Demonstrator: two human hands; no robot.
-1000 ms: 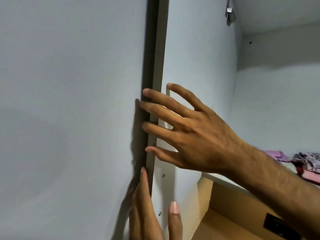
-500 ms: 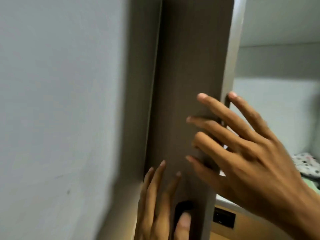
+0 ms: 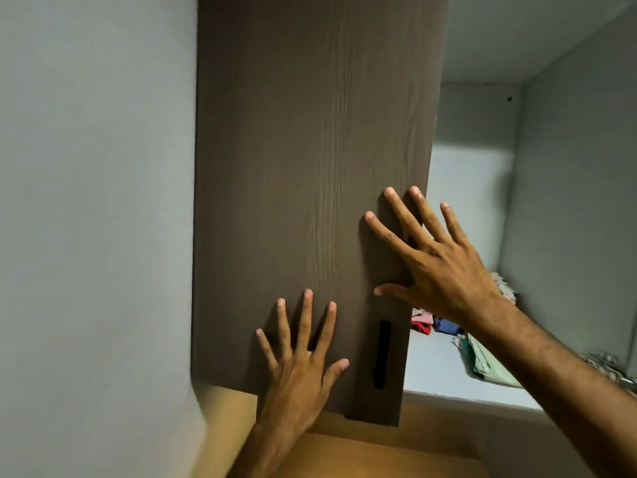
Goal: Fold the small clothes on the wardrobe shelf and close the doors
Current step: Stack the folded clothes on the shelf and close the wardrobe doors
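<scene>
The dark wood-grain left wardrobe door (image 3: 303, 174) fills the middle of the head view, its outer face towards me. My left hand (image 3: 303, 353) lies flat on its lower part, fingers spread. My right hand (image 3: 437, 257) presses flat near the door's right edge, fingers spread, one fingertip past the edge. A black recessed handle (image 3: 382, 353) sits low on the door between my hands. To the right, the white shelf (image 3: 448, 395) shows small clothes: a red and blue pile (image 3: 431, 322) and a pale green folded piece (image 3: 489, 363), partly hidden by my right forearm.
A grey wall (image 3: 96, 219) stands on the left. The compartment's white right side wall (image 3: 579, 201) carries a metal hinge (image 3: 617, 370) at the lower right. A tan wooden panel (image 3: 379, 450) runs below the shelf.
The door has swung from edge-on to face-on, covering the left half of the compartment. Both hands moved from its edge onto its outer face and now lie flat.
</scene>
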